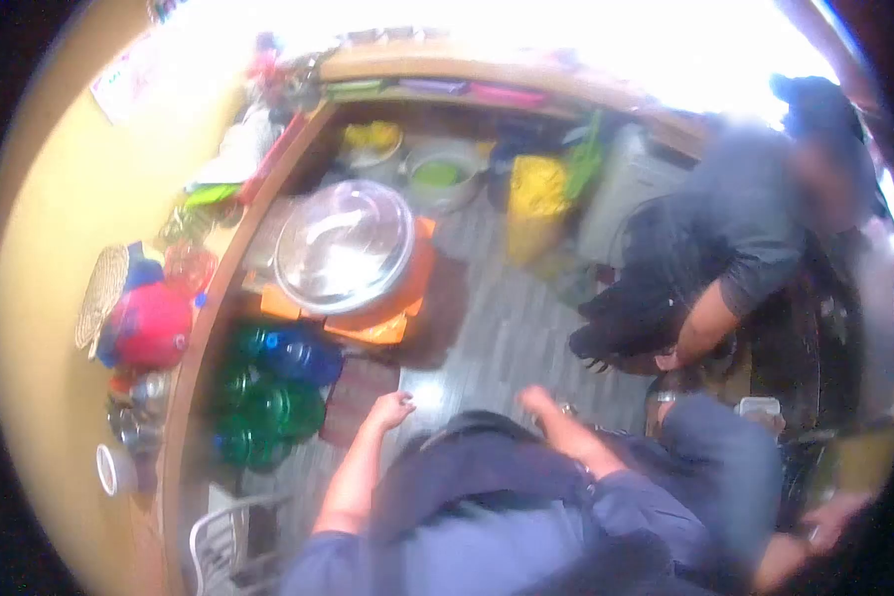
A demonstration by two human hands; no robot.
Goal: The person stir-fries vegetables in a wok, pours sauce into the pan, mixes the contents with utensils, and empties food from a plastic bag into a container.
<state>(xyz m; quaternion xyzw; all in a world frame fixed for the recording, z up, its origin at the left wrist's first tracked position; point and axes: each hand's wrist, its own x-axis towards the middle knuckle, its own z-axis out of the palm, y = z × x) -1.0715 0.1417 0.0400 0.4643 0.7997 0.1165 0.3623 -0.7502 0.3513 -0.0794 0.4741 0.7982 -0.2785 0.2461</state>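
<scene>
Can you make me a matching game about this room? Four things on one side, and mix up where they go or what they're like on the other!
Things:
1. Shiny round thing
2. Green bottles
3. Yellow thing
4. Camera wearer's left hand

Places and states:
A. Beside the bright green thing
B. Bare, above the grey floor
C. Up on the orange stand
D. Bunched together next to a blue bottle

Right pairs: 1-C, 2-D, 3-A, 4-B
</scene>
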